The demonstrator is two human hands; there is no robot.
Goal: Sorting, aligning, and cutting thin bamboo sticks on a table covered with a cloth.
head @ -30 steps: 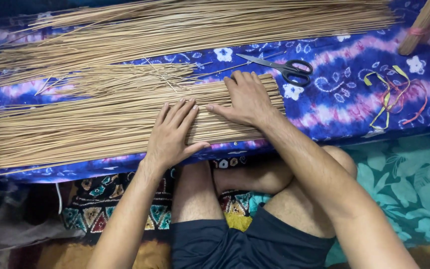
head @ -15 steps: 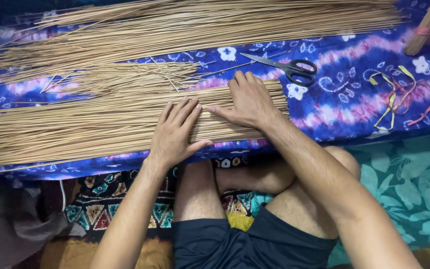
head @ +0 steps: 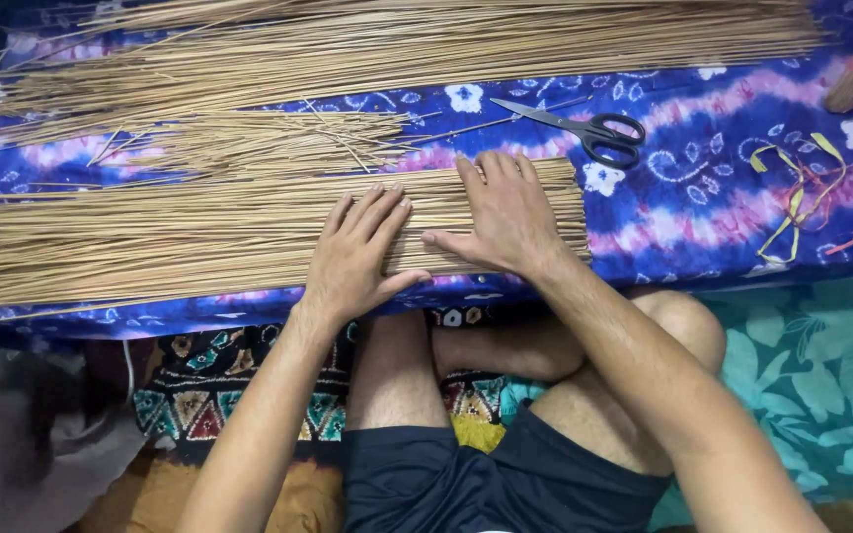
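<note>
The left hand [head: 352, 252] and the right hand [head: 505, 212] lie flat and open on the near row of thin sticks [head: 150, 232], gripping nothing. The sticks rest on the blue flowery cloth [head: 703, 197], near the scissors [head: 584, 128]. Both hands stay where they were a moment ago.

- Black-handled scissors [head: 584, 130] lie just beyond the fingertips, to their right.
- Yellow and red ribbon scraps [head: 807, 197] sit well right of the fingers.
- A blue tie-dye cloth [head: 703, 212] lies underneath.
</note>
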